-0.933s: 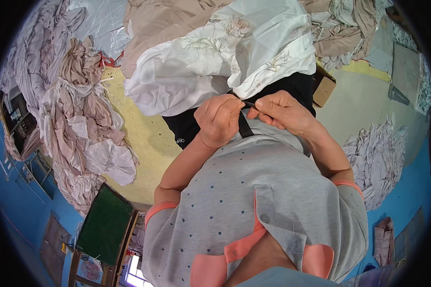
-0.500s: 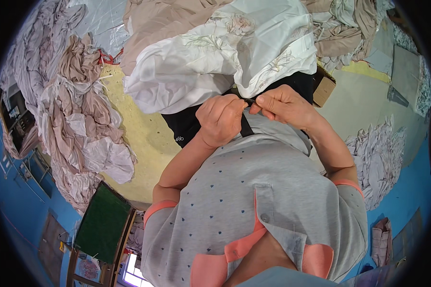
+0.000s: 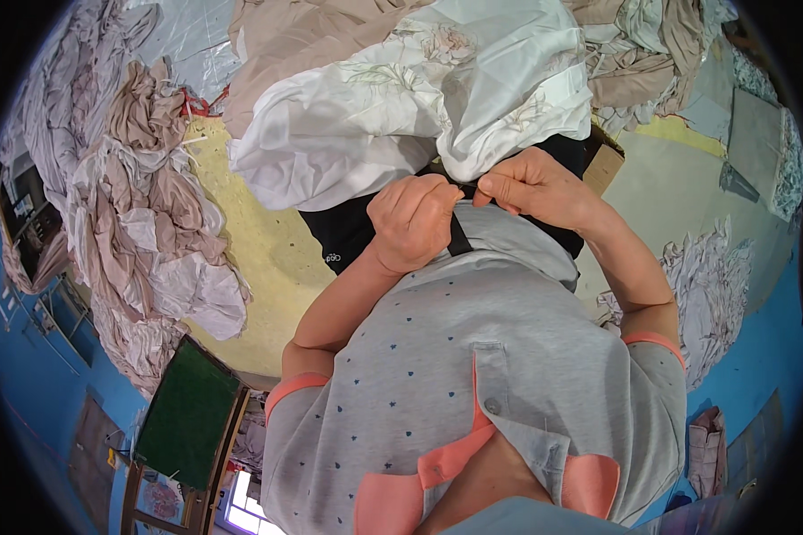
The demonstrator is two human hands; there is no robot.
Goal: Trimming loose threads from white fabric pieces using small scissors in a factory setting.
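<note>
Both my hands meet over my lap, low in front of my waist. My left hand (image 3: 410, 223) is closed in a fist, its thumb and fingertips pressed together; what it holds is too small to name. Close beside it, my right hand (image 3: 537, 192) pinches with thumb and forefinger, and its contents cannot be made out either. A dark strip shows in the gap between the fingertips. Just beyond the hands a white cloth (image 3: 357, 129) with a pale floral print spreads across black trousers (image 3: 341, 227). A black strap (image 3: 458, 235) runs down over the grey shirt below my left hand.
Beige cloth (image 3: 303, 40) continues beyond the white one. To the left, a long heap of crumpled beige and white fabric (image 3: 152, 214) lies on a yellow surface (image 3: 272, 259). More fabric (image 3: 638, 67) is piled far right, near a cardboard box (image 3: 603, 168). A pale ruffled heap (image 3: 709, 299) lies right.
My right hand has shifted slightly up and away from the left, widening the gap between them a little. The left hand and the white cloth stay nearly where they were.
</note>
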